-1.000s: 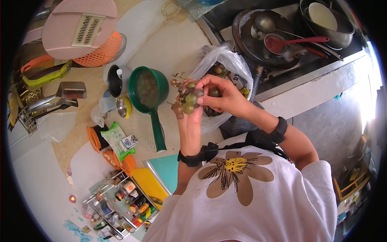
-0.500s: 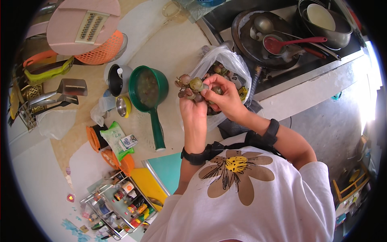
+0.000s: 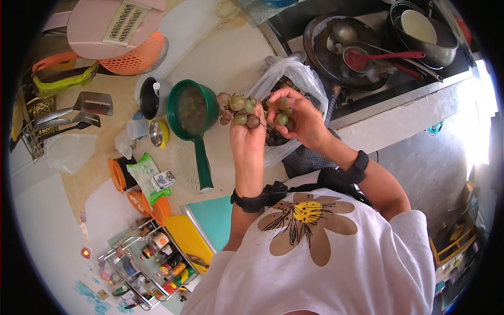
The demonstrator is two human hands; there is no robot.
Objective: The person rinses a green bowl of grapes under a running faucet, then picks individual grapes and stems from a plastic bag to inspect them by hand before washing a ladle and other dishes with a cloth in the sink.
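Note:
Closed round a bunch of grapes, my left hand holds it up between the green ladle-shaped scoop and the bag. Its grapes are greenish and reddish, and some look shrivelled. My right hand curls around a few green grapes just to the right of the bunch; whether they hang on the same stem I cannot tell. Below and behind my hands, a white plastic bag stands with its mouth open and more dark grapes inside. The green scoop on the counter contains grapes in liquid.
Left of the scoop stand a black cup and a small metal bowl. A green packet lies nearer me. The stove at the right bears a pan with ladles. A bottle rack is at the lower left.
My left hand has shifted slightly left with the bunch, toward the scoop. My right hand has drawn apart from it to the right, with grapes in its fingers.

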